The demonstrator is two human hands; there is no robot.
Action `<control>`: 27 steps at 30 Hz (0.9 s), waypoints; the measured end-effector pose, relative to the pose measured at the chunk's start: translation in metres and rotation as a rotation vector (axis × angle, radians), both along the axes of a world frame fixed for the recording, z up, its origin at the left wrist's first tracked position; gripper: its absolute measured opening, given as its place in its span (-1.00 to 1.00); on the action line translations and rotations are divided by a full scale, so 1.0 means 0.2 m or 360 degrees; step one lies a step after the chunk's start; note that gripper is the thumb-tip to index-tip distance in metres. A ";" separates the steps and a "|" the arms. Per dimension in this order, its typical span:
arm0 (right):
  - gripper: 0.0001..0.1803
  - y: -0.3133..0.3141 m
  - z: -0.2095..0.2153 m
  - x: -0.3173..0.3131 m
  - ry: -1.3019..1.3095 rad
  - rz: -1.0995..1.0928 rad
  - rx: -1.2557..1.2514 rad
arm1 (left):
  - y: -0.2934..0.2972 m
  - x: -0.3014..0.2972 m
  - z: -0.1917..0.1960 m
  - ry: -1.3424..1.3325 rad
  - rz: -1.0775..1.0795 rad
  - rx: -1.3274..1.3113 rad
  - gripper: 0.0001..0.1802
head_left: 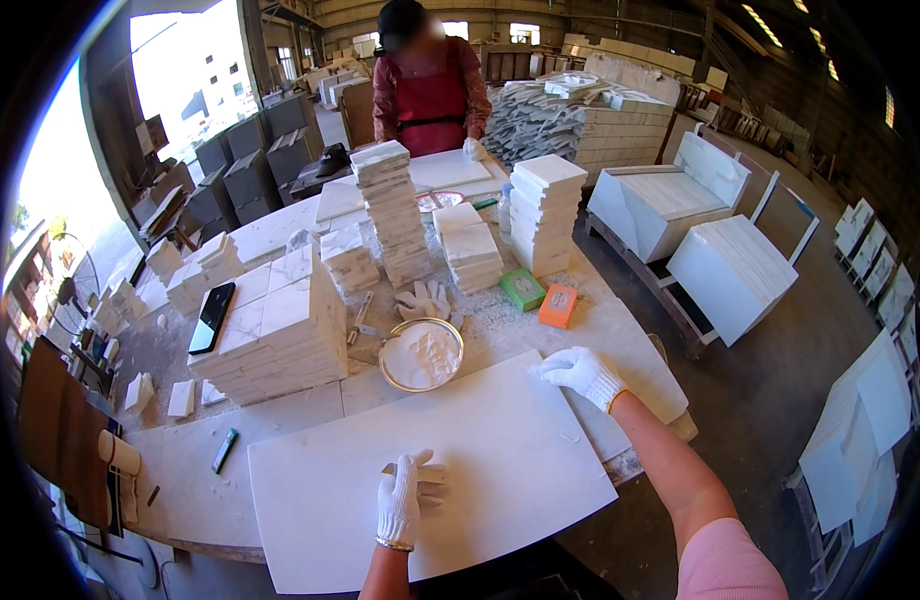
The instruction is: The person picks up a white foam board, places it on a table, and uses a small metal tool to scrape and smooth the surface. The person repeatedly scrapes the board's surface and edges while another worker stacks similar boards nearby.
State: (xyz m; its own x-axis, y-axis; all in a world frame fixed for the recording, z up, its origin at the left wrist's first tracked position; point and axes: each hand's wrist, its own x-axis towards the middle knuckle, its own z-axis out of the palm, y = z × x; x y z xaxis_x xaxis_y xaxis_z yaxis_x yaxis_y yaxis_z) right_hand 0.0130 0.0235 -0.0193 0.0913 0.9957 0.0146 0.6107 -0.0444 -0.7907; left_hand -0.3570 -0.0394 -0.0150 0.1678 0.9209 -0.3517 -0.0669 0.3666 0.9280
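A large white stone slab [340, 490] lies in front of me, its near edge jutting past the table's front. My left hand [402, 505], in a white knit glove, is over the slab's near middle, fingers closed around a small flat tan piece [433, 478], perhaps a scraper; its exact kind is unclear. My right hand [582, 375], gloved the same way, rests with fingers stretched out on the slab's far right corner. Just beyond the slab stands a gold-rimmed bowl [421, 355] of white powder or paste, with a crumpled glove [423, 300] behind it.
Stacked marble tiles [270, 345] carry a phone [212, 318] at left. Taller tile stacks [392, 215] stand farther back. A green box [522, 289] and an orange box [558, 306] sit right. Another person [430, 95] stands across the table. Stone blocks [735, 275] sit on a pallet at right.
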 end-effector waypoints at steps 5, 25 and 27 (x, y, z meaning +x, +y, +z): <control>-0.75 -0.01 0.05 -0.03 -0.0080 -0.0024 -0.0056 | 0.00 -0.01 -0.02 -0.0004 0.0013 0.0007 -0.26; -0.67 0.63 -0.12 -0.07 -0.0208 -0.0220 0.0401 | 0.01 -0.01 -0.01 -0.0043 -0.0030 0.0031 -0.26; -0.64 0.65 0.00 -0.24 -0.0296 -0.0242 0.0350 | 0.00 -0.04 0.00 -0.0027 -0.0006 0.0009 -0.26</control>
State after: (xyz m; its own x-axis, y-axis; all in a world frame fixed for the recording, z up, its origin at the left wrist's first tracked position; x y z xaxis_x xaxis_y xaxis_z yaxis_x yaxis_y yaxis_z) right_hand -0.0343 0.1534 -0.0183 0.2144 0.9420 0.2583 0.7449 0.0134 -0.6670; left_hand -0.3642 -0.0397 -0.0158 0.1771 0.9223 -0.3436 -0.0815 0.3617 0.9287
